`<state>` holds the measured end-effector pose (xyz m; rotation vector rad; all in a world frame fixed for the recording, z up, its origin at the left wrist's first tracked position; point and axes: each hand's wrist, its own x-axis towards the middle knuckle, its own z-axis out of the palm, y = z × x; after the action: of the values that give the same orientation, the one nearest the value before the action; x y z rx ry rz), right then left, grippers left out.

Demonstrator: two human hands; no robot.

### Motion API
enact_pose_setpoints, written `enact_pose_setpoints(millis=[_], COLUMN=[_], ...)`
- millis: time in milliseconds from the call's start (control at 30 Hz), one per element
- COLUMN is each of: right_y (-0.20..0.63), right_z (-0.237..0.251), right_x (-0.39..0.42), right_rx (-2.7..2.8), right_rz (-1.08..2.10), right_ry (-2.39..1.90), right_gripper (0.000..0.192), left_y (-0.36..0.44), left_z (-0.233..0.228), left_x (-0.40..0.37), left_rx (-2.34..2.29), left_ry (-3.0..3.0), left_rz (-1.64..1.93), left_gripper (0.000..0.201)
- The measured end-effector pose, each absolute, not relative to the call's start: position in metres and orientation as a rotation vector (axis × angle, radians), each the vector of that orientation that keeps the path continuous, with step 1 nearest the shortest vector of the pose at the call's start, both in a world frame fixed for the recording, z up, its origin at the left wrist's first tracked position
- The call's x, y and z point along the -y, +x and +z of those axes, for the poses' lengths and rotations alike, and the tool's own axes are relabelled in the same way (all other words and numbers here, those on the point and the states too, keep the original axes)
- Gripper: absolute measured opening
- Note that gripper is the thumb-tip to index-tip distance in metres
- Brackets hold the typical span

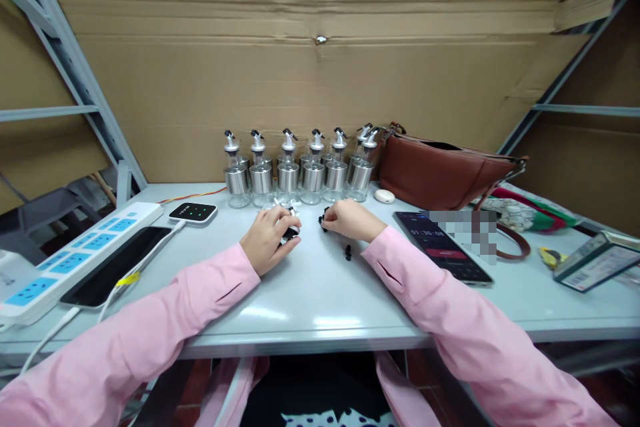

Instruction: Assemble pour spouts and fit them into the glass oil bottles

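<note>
Two hands work just in front of the row of glass bottles (300, 177) on the bench (320, 293). Left hand (267, 238) has its grip clenched round a small black-and-metal pourer cap (291, 232); right hand (347, 219) pinches a tiny black part (323, 220), another black piece (347, 253) lying just nearer. Light, hard, probably slippery bits, best held by their sides. Toward the bottles room is tight; the near bench edge lies well back.

Pale table (320, 293), bottles (300, 177), brown bag (440, 170), phone (443, 247), power strip (75, 257)
</note>
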<state>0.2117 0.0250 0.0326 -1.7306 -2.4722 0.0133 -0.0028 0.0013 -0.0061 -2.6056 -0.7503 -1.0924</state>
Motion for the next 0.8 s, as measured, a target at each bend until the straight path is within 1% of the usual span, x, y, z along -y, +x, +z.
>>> enact_pose_setpoints(millis=[167,367,467,633,700,800], right_y=[0.2124,0.2113,0.2106,0.2090,0.2083,0.2076], right_z=[0.0318,0.0324,0.0333,0.0339,0.0338,0.0338], right_x=[-0.0258,-0.0248,-0.0239,-0.0232,-0.0229,-0.0218], right_rx=[2.424,2.424,2.420,2.402,2.390,2.381], right_rz=[-0.017,0.034,0.050,0.062,0.063,0.067], right_ry=[-1.810,-1.832,-1.842,-1.869,-1.882,-1.887], right_gripper=[0.016,0.014,0.014,0.015,0.015,0.016], left_y=[-0.0020,-0.0018,-0.0022,-0.0032,-0.0035,-0.0038], left_z=[-0.0058,-0.0023,-0.0016,-0.0045,-0.0059,-0.0068], left_x=[-0.0004,0.0015,0.0024,0.0014,0.0004,-0.0007], left_rx=[0.743,0.767,0.764,0.818,0.815,0.800], left_ry=[-2.613,-2.634,-2.641,-2.624,-2.602,-2.575], left_rz=[-1.096,-1.054,-1.060,-1.039,-1.005,-0.980], left_gripper=[0.018,0.016,0.022,0.042,0.043,0.037])
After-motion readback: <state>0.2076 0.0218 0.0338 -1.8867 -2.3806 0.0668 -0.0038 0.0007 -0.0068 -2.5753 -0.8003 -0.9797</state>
